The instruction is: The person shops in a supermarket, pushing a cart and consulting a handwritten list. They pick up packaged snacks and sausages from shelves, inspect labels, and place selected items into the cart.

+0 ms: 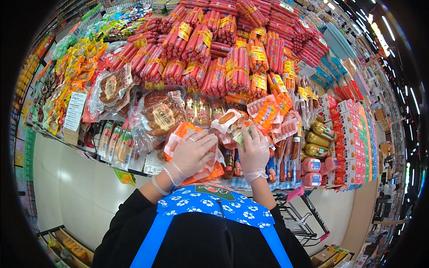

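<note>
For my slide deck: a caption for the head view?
Gloved left hand and right hand hold clear sausage packets before stacked red sausage bundles.

Head-worn fisheye, close, downward over sausage display (223, 67)

Red sausage bundles (214, 71); orange packets (190, 131)

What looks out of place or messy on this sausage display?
A small yellow-green packet hangs below the shelf edge, apart from the stock. The clear sausage packs around the gloved left hand and right hand lie jumbled at angles, unlike the tidy red sausage bundles above.
</note>
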`<state>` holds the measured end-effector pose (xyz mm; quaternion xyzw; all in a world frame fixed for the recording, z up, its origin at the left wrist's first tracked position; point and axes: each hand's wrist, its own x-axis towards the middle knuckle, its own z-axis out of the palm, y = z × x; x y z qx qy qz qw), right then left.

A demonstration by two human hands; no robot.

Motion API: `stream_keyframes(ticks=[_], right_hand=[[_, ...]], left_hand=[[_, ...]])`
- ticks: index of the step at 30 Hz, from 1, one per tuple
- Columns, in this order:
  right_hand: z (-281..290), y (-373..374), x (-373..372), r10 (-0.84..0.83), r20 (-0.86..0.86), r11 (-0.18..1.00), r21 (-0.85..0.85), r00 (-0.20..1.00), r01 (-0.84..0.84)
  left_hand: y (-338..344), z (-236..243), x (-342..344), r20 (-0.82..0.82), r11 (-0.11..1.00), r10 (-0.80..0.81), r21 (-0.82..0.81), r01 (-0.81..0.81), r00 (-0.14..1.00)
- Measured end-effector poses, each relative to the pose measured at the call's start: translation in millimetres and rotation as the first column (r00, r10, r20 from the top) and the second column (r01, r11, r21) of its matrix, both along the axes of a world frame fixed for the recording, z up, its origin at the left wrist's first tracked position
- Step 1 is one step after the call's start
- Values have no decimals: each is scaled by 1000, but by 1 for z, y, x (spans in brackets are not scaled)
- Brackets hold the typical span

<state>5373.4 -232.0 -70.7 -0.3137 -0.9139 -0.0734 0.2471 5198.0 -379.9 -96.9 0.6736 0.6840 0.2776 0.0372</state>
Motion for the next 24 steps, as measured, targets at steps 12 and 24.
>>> stream_keyframes(ticks=[12,24], right_hand=[[43,9,10,-213,-896,766,-401,390,-503],[29,-38,-1,399,-757,638,-176,517,-750]], left_hand=[[-3,52,-6,483,953,58,-287,95,874],[27,62,14,783,994,-15,81,78,-622]])
